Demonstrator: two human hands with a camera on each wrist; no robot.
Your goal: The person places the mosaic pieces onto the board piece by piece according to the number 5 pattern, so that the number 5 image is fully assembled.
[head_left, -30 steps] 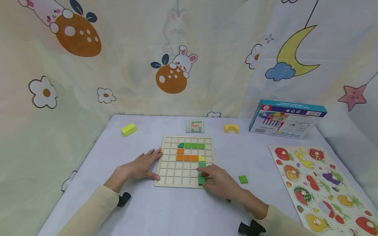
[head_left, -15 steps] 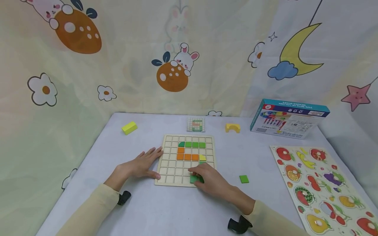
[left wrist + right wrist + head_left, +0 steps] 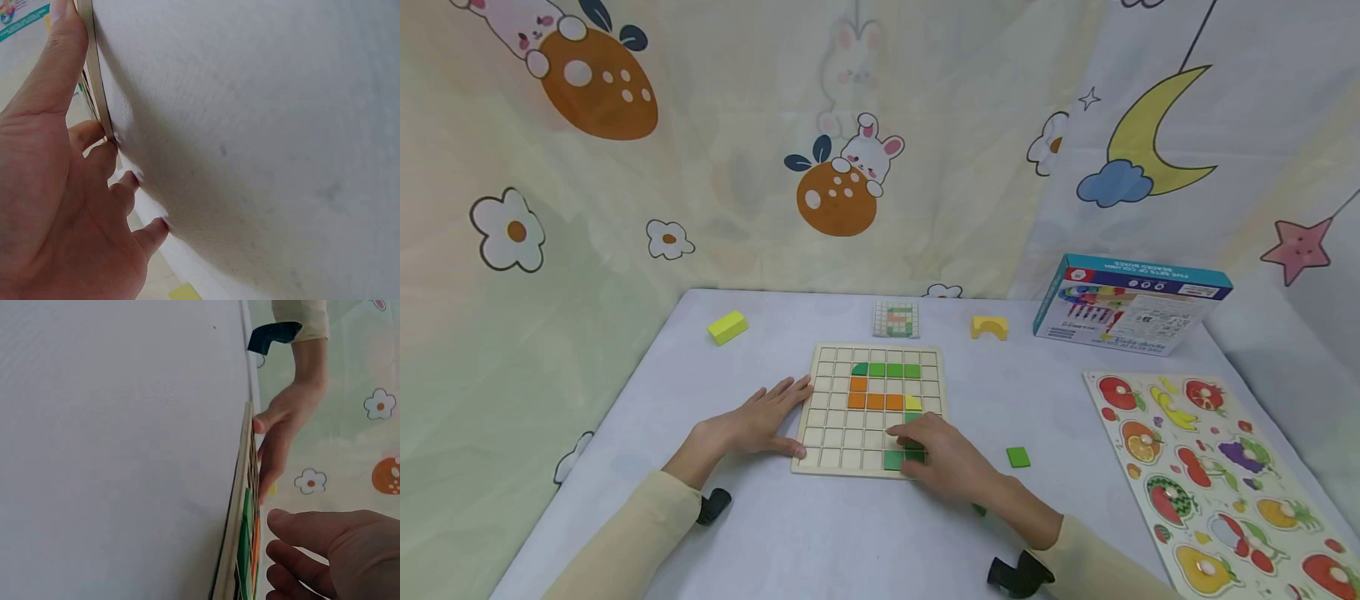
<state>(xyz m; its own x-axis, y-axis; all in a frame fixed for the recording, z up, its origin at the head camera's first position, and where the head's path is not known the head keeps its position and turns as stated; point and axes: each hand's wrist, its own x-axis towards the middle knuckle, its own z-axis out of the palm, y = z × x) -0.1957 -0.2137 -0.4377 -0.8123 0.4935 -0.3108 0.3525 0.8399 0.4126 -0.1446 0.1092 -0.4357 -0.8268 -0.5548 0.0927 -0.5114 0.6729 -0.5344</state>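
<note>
In the head view a wooden grid board [image 3: 839, 437] lies flat, bearing green, orange and yellow tiles. My left hand [image 3: 767, 421] rests along its left edge, fingers spread and thumb at the lower left corner; the left wrist view has the thumb [image 3: 59, 62] against the board's side. Over the lower right squares is my right hand [image 3: 951, 454], its index finger and thumb apart. A green tile [image 3: 893, 460] lies in the bottom row beside its thumb, and other green tiles are partly hidden beneath the hand. From the right wrist, nothing shows between the thumb [image 3: 300, 526] and fingers.
A loose green tile [image 3: 1018, 457] lies right of the board. Behind it are a small pattern card [image 3: 896, 320], a yellow arch block [image 3: 988, 327] and a yellow block [image 3: 727, 327]. A box [image 3: 1131, 304] and a fruit puzzle board [image 3: 1217, 475] occupy the right side.
My right hand moved left and down with a green tile to the bottom row, then drew slightly back right, leaving that tile on the board. My left hand stayed put.
</note>
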